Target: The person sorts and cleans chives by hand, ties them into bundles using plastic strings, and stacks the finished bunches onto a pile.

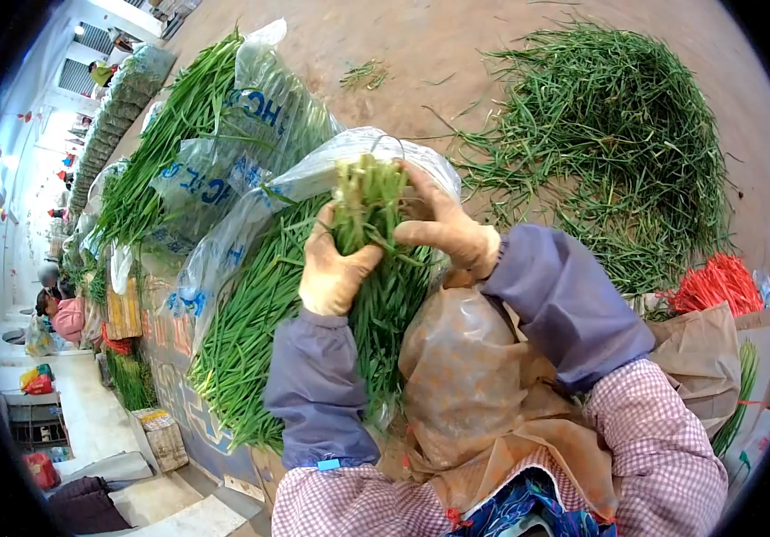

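Note:
A bunch of garlic chives [369, 201] stands upright before me, pale cut ends up and green leaves hanging down. My left hand [336, 268], in a tan glove, is closed round its left side, thumb across the front. From the right, my gloved right hand [452, 228] grips the same bunch, its fingers at the cut ends and its thumb lower on the stems. The fingers behind the bunch are hidden. Below my hands, a large heap of garlic chives [255, 322] lies on a clear plastic bag [313, 170].
Another printed plastic bag [268, 98] of chives lies at upper left. A loose pile of green leaves [617, 125] covers the floor at right, near red ties [718, 286]. A brown apron [465, 367] covers my lap. A person in pink [69, 318] is far left.

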`<state>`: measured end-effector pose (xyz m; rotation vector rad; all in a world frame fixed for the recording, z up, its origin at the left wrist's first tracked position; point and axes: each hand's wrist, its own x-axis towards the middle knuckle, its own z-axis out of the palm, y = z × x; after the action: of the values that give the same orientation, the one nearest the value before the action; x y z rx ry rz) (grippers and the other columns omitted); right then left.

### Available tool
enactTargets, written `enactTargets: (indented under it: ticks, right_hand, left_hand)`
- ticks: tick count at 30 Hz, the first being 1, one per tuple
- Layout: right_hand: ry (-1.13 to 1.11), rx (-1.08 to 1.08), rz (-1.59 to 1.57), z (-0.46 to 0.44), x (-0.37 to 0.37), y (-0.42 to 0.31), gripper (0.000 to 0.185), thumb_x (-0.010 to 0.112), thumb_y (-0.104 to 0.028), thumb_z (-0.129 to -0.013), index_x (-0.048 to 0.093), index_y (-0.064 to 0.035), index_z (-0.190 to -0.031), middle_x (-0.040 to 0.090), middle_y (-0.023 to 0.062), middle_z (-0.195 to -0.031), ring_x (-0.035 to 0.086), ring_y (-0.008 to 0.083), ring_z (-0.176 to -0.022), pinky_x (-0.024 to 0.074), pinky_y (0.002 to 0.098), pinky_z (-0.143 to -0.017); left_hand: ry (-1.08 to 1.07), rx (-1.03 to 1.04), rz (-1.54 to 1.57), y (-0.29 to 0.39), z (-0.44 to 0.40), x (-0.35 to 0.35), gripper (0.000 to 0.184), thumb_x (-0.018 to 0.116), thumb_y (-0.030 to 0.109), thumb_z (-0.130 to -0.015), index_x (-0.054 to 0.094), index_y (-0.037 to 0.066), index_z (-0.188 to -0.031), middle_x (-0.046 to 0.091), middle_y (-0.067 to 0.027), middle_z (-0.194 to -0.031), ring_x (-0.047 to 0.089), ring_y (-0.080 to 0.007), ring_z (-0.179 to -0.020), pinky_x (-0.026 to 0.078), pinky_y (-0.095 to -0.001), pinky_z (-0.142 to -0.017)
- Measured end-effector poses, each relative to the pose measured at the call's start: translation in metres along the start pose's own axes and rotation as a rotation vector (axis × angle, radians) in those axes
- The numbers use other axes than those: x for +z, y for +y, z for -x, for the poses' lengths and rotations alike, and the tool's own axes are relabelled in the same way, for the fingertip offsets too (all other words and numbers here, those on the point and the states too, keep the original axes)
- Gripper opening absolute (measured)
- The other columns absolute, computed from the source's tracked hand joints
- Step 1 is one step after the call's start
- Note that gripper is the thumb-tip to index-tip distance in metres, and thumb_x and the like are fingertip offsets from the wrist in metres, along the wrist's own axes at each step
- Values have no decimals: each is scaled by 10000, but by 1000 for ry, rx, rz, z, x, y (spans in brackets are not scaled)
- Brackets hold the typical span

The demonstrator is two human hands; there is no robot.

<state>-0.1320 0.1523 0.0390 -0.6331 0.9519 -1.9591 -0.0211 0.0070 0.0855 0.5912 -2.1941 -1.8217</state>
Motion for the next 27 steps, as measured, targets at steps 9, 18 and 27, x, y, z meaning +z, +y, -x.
enactTargets:
  ticks: [9,18,27]
  right_hand:
    - [252,-9,-124,-1,13,16,698,749,-104,-789,392,-31,-1384,631,95,-1062,592,163,-978,472,300,-873]
    - [236,-8,-243,17,-4,29,348,704,-62,-785,540,-24,-1090,654,114,-837,650,215,-799,526,343,-736]
    - [383,-140,-344,19,15,-31,293,713,-14,-754,551,-21,-998,645,107,-770,656,207,-681,575,351,-634]
  left_hand:
    - [-102,282,-1026,-17,40,34,752,781,256,-702,431,-84,-1273,593,-243,-1051,568,-392,-967,452,-418,-924]
    - [-324,-106,511,-16,-46,13,521,470,355,-980,403,14,-1367,558,-159,-1277,556,-236,-1123,445,-392,-978]
    - [-1055,-383,123,-129,-54,7,360,513,231,-984,532,81,-1310,598,-62,-1227,545,-165,-1128,446,-304,-959]
